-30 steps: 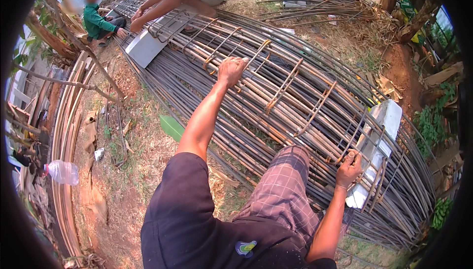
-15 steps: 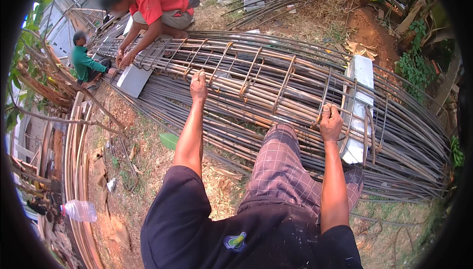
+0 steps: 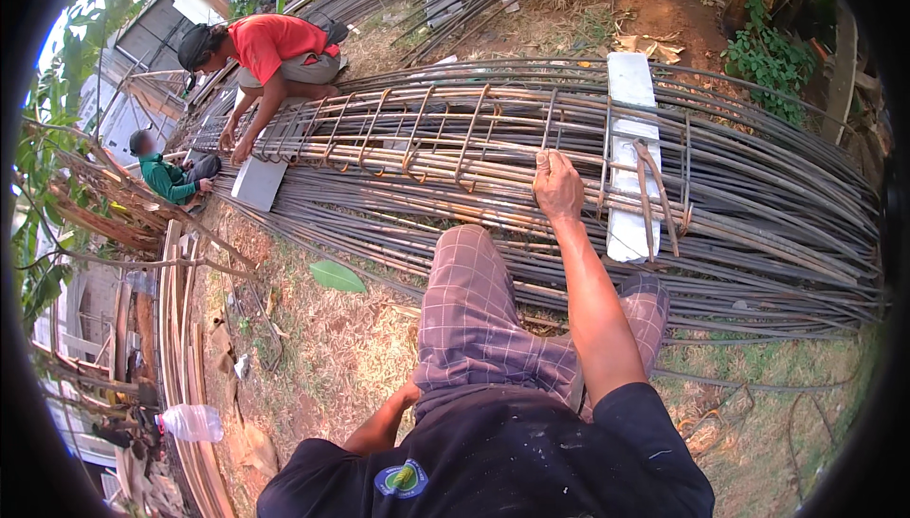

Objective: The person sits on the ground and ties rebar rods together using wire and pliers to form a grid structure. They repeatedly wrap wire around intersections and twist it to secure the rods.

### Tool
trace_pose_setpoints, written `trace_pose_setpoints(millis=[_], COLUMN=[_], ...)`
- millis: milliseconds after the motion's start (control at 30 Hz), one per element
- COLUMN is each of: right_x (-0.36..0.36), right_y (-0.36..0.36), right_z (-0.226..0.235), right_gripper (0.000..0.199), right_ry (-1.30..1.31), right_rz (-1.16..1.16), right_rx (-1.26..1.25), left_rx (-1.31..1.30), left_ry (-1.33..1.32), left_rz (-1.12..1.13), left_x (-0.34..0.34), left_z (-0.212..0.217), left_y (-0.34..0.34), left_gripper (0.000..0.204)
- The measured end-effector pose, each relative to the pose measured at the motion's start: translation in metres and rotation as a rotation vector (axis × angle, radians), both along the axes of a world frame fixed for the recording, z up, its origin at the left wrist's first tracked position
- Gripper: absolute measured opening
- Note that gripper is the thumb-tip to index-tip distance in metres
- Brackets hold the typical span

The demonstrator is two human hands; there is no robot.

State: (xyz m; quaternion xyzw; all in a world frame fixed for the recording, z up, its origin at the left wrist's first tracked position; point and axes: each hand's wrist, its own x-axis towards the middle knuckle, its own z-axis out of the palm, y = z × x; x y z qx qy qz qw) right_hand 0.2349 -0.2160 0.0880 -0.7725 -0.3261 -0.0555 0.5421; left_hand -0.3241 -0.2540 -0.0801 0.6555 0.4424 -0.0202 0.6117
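L hand point(image 3: 409, 395) has come off the cage since ½ sec ago & dropped to the hip; mostly hidden by body + shorts, so can't tell how open or if it's holding anything. R hand point(image 3: 557, 184) stays put on the rebar cage point(image 3: 472, 139), fingers curled closed round it nr the bottom of a stirrup, just L of the white block point(image 3: 632, 236). Cage lies lengthwise atop the loose rebar pile point(image 3: 370, 222), R end over that block, w/ 2 short rusty bars point(image 3: 647, 200) leaning there. Toward the far L end, a grey-white block point(image 3: 256, 184) sits under it; co-worker in red shirt point(image 3: 277, 47) crouches w/ both hands down at the cage, another in green top point(image 3: 166, 178) sits beyond. Green leaf point(image 3: 336, 276) on the grass, near side of pile; clear plastic bottle point(image 3: 192, 422) well off to L.
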Motion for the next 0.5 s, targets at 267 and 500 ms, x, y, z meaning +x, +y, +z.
trace_pose_setpoints(millis=[267, 500], right_x=[-0.008, 0.0], right_y=[-0.002, -0.004], right_z=[0.002, 0.005], right_gripper=[0.033, 0.033], right_ry=[0.042, 0.038], right_rz=[0.012, 0.036], right_rx=[-0.009, -0.066], left_rx=[0.314, 0.688], left_ry=[-0.073, -0.244], left_rz=[0.425, 0.071], left_x=[0.04, 0.212], left_z=[0.165, 0.35], left_y=[0.09, 0.189], left_gripper=[0.039, 0.033])
